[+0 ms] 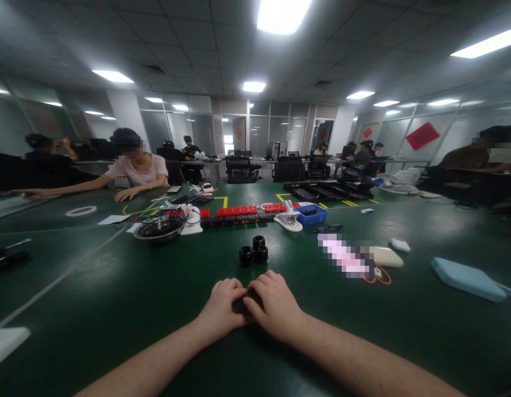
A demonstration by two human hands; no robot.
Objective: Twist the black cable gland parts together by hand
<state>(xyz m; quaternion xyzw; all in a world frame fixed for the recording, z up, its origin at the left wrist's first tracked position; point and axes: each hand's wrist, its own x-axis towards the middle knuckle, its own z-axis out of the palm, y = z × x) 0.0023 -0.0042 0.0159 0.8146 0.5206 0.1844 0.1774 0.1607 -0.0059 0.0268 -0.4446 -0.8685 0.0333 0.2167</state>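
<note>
My left hand (223, 306) and my right hand (276, 306) rest together near the front middle of the green table (156, 309). Their fingers curl toward each other and the thumbs nearly meet. A dark area shows between them, but what they hold, if anything, is hidden. Just beyond the fingertips stands a small group of three black, round, ribbed pieces: a left one (246, 255), a right one (261, 254) and a rear one (259, 241). Neither hand touches these three.
Farther back lie a row of red-and-black blocks (238, 211), a metal bowl (158, 232), a white stand (289, 219) and a blue bin (311, 215). Rightward are a cream-coloured power bank (386, 257) and a light-blue case (466, 278). A person (135, 165) leans on the table's far left.
</note>
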